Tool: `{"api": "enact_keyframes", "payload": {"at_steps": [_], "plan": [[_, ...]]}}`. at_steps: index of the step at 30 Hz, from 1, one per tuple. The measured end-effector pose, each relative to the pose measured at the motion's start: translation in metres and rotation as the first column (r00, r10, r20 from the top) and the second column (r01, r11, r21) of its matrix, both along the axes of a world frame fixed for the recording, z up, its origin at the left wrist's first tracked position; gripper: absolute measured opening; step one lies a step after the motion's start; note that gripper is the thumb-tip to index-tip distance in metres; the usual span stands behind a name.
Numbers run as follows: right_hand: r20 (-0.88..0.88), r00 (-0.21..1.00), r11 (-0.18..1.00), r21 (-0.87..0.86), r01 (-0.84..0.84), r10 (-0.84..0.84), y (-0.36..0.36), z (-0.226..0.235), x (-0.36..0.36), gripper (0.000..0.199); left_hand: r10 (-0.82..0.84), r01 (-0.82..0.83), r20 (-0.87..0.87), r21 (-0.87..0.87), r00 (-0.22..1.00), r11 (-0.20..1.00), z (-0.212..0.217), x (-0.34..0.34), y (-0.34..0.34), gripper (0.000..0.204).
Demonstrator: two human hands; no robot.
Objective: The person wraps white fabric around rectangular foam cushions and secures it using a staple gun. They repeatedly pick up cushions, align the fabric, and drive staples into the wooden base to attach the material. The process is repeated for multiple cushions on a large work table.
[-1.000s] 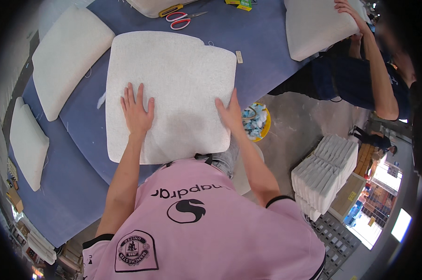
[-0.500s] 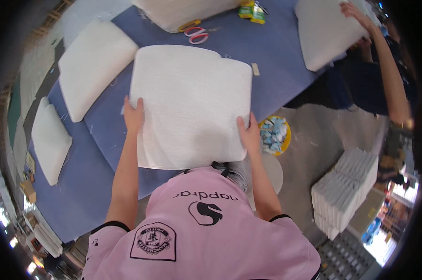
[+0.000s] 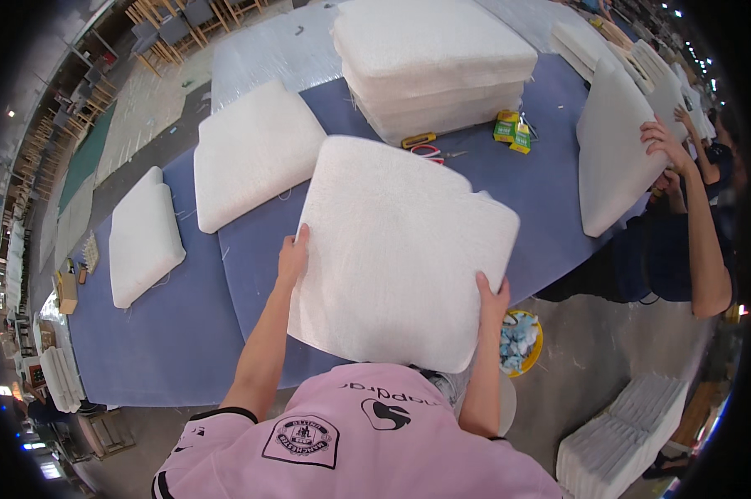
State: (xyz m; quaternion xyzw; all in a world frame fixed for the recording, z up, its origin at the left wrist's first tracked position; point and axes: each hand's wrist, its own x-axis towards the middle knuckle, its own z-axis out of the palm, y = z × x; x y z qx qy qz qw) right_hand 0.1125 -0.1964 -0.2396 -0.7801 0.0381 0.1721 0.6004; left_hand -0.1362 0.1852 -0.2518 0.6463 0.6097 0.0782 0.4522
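A white fabric-covered seat cushion (image 3: 396,258) with a notch at its far right edge is between my two hands, turned slightly clockwise. Its near edge reaches my shirt. My left hand (image 3: 293,258) grips the left edge, thumb on the top face. On the opposite edge, the thumb of my right hand (image 3: 492,301) presses the top while its other fingers wrap the side. The fingers under the cushion are hidden. Just beyond it lie red-handled scissors (image 3: 426,152) and a yellow-handled cutter (image 3: 418,140) on the blue-covered table (image 3: 176,349).
A stack of white cushions (image 3: 433,62) stands at the back. Two more cushions (image 3: 259,154) lie at left. Small green-yellow boxes (image 3: 512,131) sit beyond the scissors. At right, a co-worker's hand (image 3: 664,143) holds another cushion (image 3: 612,154). A yellow bin (image 3: 535,349) stands on the floor.
The view has lifted, showing more of the far stack and room. The cushion has turned slightly clockwise, with both my hands still gripping its sides.
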Motion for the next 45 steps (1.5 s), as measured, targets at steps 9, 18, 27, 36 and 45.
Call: {"api": "enact_keyframes", "payload": {"at_steps": [9,18,27,36,45], "plan": [[0.435,0.897,0.891,0.433,-0.135,-0.076,0.013,0.073,-0.05,0.105,-0.179,-0.133,0.604,0.434,0.776,0.891,0.2,0.13,0.062,0.095],[0.757,0.569,0.755,0.157,-0.636,0.322,0.128,0.109,-0.172,0.063,-0.553,0.476,-0.015,0.529,0.833,0.703,0.34,0.154,0.021,0.128],[0.366,0.788,0.494,0.628,-0.602,0.495,0.09,0.139,-0.099,0.024,-0.699,0.754,-0.408,0.59,0.587,0.289,0.334,0.074,-0.092,0.121],[0.007,0.875,0.47,0.841,-0.267,0.485,0.078,0.233,-0.027,0.043,-0.849,0.955,-0.496,0.294,0.182,0.032,0.373,0.051,-0.13,0.123],[0.044,0.927,0.436,0.874,-0.217,0.373,0.141,0.231,-0.026,0.041,-0.781,0.71,-0.127,0.526,0.611,0.469,0.352,0.189,-0.088,0.096]]}}
